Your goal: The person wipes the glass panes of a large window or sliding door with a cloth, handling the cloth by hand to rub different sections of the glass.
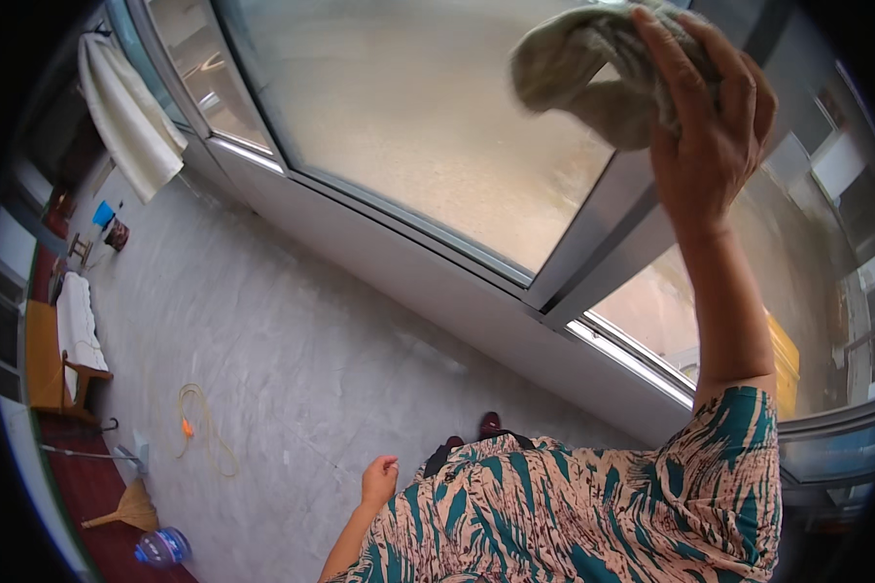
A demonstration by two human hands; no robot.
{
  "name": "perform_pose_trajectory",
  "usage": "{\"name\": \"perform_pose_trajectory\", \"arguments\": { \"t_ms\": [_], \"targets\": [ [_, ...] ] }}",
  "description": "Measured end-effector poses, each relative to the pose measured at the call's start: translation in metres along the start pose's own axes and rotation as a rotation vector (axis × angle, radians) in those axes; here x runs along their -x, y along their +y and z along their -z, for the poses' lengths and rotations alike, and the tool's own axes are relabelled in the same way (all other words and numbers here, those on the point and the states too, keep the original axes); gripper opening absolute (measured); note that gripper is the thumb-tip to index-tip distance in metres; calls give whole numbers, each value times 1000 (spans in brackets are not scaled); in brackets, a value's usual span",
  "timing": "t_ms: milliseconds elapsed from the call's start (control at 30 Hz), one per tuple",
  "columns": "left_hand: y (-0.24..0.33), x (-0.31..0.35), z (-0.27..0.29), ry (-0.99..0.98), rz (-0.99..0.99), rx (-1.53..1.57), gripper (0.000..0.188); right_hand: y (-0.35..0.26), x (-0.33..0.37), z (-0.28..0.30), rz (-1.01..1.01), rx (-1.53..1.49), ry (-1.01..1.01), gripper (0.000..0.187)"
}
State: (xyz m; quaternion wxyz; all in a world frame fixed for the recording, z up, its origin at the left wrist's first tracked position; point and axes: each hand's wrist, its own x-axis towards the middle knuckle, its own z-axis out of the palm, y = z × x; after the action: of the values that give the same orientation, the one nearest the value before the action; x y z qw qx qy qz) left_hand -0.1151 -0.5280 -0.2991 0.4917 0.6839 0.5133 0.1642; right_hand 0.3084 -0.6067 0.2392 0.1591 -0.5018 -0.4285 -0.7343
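Grey-green cloth (544, 73), bunched & folded into loops, is in the R hand (715, 126), up high at the top of the view, R of ctr. R fingers are bent over the cloth & closed on it, back of hand facing the cam. Cloth's edge is a bit blurred; it sits in front of the window pane (408, 126) & overlaps the grey metal frame (593, 233). Can't tell if it's touching the glass. R arm is stretched up, bare below the short sleeve.

L hand (381, 481) is low, near the patterned shirt (554, 505) (teal, pink & dark), well apart from the window. L fingers are loosely curled, gap narrow; can't tell if anything's in them. One dark red shoe (491, 425) shows just beyond the shirt hem.

Pale low wall (408, 272) runs diagonally under the window, w/ grey floor (282, 321) beside it. On the floor, L side: thin yellow cord (233, 462) in a loose loop w/ an orange piece (187, 426). Lower L: straw broom (136, 505), & near it a big clear bottle w/ blue tint (165, 547). Farther up, wooden seat (44, 350) w/ white cover (78, 321), then a blue item (103, 214) next to a dark bucket (117, 235). White fabric (131, 126) hangs upper L, near the windows. Thru the glass on the R, s/thing yellow (783, 355), partly hidden behind the arm.
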Motion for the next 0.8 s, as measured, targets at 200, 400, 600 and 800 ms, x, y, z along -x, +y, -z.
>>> {"name": "perform_pose_trajectory", "arguments": {
  "t_ms": [200, 400, 600, 800],
  "targets": [
    [66, 12, -28, -184, -16, 20, 20, -30, 57, -42, 186, 4, -415, 66],
    [28, -11, -11, -60, -25, -5, 25, -127, 207, -25, 549, -226, -732, 36],
    [17, -25, 0, -54, -11, -28, 25, -176, 272, 3, 663, -365, -859, 32],
    [79, -40, -15, -274, -150, -92, 32, -167, 257, 27, 645, -344, -927, 27]
  ]
}}
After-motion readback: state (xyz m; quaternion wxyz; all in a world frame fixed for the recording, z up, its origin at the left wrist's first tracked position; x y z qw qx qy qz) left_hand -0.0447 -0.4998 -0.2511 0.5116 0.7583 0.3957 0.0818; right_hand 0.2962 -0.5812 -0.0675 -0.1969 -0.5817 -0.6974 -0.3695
